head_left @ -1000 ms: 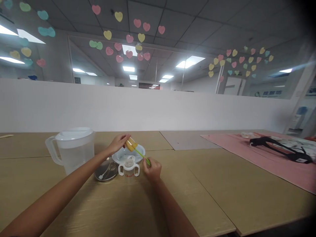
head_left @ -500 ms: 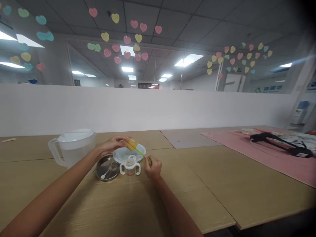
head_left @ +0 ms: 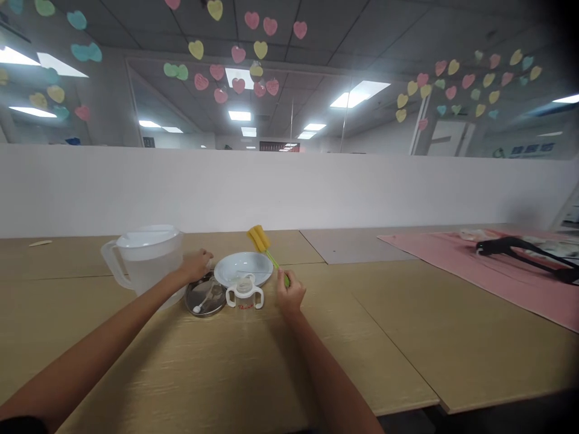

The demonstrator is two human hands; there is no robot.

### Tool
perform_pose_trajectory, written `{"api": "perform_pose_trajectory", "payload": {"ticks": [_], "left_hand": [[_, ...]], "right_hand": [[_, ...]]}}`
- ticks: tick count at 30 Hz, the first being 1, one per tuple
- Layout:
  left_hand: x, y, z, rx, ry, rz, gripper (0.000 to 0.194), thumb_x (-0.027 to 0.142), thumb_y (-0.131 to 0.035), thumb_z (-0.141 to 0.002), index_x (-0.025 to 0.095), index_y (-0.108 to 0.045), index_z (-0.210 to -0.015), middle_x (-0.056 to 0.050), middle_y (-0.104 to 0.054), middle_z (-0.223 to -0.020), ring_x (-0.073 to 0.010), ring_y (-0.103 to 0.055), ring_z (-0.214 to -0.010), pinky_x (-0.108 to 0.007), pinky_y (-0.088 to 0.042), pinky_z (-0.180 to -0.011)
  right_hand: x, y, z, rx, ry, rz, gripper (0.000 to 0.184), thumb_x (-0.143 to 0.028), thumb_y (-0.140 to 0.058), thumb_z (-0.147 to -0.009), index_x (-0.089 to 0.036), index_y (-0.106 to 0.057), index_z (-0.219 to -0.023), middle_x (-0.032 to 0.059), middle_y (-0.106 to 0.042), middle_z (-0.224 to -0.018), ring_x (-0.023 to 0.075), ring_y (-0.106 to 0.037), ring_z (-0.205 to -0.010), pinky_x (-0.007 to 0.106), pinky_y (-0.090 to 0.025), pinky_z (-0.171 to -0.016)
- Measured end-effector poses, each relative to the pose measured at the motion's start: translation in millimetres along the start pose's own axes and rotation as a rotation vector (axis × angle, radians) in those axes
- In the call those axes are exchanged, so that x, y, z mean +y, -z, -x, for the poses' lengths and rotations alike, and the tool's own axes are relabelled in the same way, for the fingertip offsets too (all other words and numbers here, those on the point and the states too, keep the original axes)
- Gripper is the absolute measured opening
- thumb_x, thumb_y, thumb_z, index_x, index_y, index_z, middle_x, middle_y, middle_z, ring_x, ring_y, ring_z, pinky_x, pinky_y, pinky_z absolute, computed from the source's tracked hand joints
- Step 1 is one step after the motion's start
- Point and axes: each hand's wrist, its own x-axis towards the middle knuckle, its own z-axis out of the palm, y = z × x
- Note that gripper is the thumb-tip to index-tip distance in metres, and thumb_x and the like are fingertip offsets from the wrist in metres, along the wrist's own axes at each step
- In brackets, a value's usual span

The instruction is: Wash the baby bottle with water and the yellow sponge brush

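My right hand [head_left: 291,294] is closed around the green handle of a bottle brush [head_left: 259,238], whose yellow sponge head points up and away beyond the white bowl [head_left: 244,260]. Over the far edge of a round metal tray [head_left: 205,310] is my left hand [head_left: 198,265], its fingers curled together. Something small and pale shows at its fingertips, too small to make out. A thin item with a white end [head_left: 198,308] lies in the tray. Between the tray and my right hand stands a clear baby bottle [head_left: 245,296] with two white handles and red lettering, open at the top.
A translucent lidded pitcher [head_left: 151,262] holding clear liquid stands at the left, behind my left forearm. On the right, a black strap-like object [head_left: 520,246] lies on a pink cloth [head_left: 461,265]. A grey mat [head_left: 353,246] and a white wall [head_left: 289,190] are at the back.
My left hand has come off the sponge head and moved left over the tray. The brush has swung more upright in my right hand. The camera view has shifted slightly.
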Motion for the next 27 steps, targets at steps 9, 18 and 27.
{"api": "perform_pose_trajectory", "payload": {"ticks": [9,18,27], "left_hand": [[-4.7,-25.7,0.1,-0.103,-0.022,0.046,0.052,0.005,-0.053,-0.056,0.016,-0.063,-0.106,-0.01,-0.065,-0.112,-0.0256,-0.057,-0.108,-0.031,-0.042,-0.093],[42.4,-17.5,-24.2,-0.079,-0.089,0.151,0.046,0.012,-0.044,-0.071,0.013,-0.061,-0.114,-0.008,-0.062,-0.12,-0.0201,-0.056,-0.11,-0.028,-0.041,-0.097],[89.1,-38.6,-27.2,-0.187,-0.195,0.114,0.048,0.01,-0.054,-0.066,0.026,-0.067,-0.109,-0.006,-0.062,-0.118,-0.0296,-0.049,-0.113,-0.045,-0.036,-0.098]], "right_hand": [[0.8,-2.0,3.2,-0.031,0.11,-0.028,0.042,-0.041,-0.042,-0.09,-0.014,-0.062,-0.065,-0.0009,-0.052,-0.049,0.0074,-0.041,-0.044,0.02,-0.029,-0.049],[3.0,-1.6,4.1,-0.08,0.052,0.005,0.046,-0.044,-0.038,-0.09,-0.015,-0.06,-0.063,-0.0001,-0.053,-0.049,0.008,-0.039,-0.045,0.02,-0.028,-0.05],[5.0,-0.7,3.6,-0.098,0.046,0.011,0.047,-0.045,-0.037,-0.09,-0.015,-0.059,-0.062,-0.0004,-0.052,-0.048,0.0081,-0.04,-0.044,0.02,-0.029,-0.049]]}}
